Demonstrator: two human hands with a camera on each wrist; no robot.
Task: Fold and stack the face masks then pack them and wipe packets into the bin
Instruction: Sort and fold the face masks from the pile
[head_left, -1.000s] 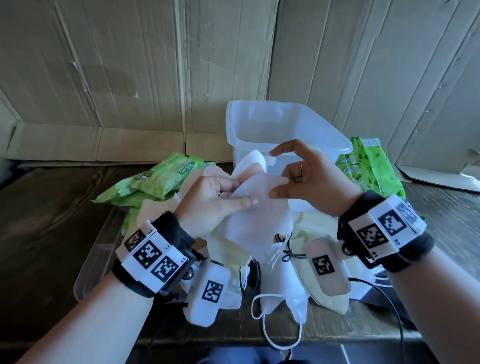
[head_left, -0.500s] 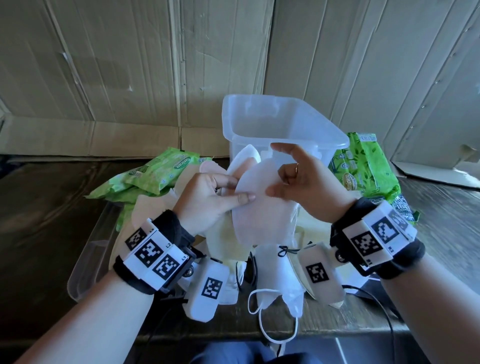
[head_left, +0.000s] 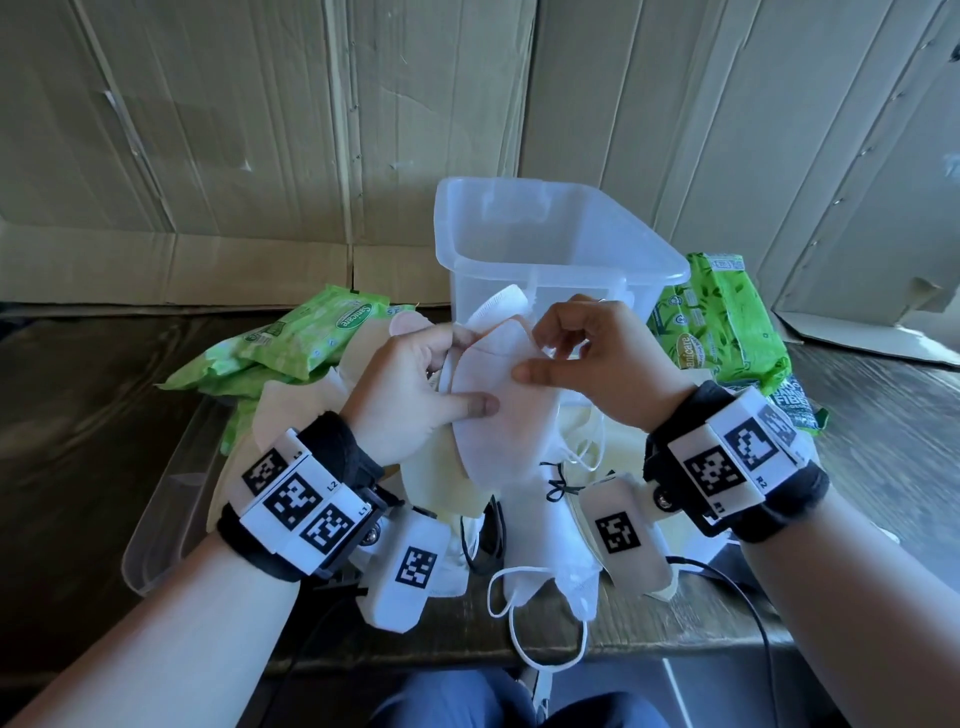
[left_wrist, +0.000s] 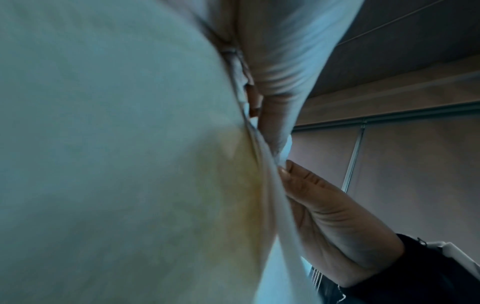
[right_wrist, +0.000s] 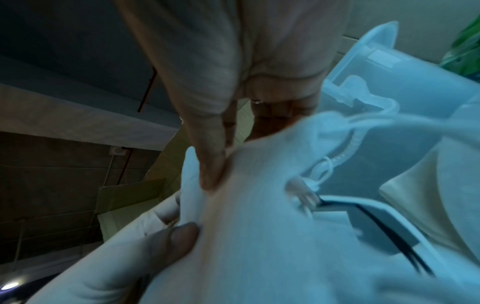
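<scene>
Black wristbands (head_left: 332, 447) carry white blocks with square black-and-white markers; dark blue trousers (head_left: 467, 701) below.

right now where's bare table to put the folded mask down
Bare dark table lies left of the clear lid, and right of the dark wipe packet. Between both hands and the bin, loose masks crowd everything.

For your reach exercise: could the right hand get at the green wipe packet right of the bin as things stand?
Probably yes: the wipe packet lies uncovered just beyond the right hand, but that hand pinches the face mask and must let go first.
</scene>
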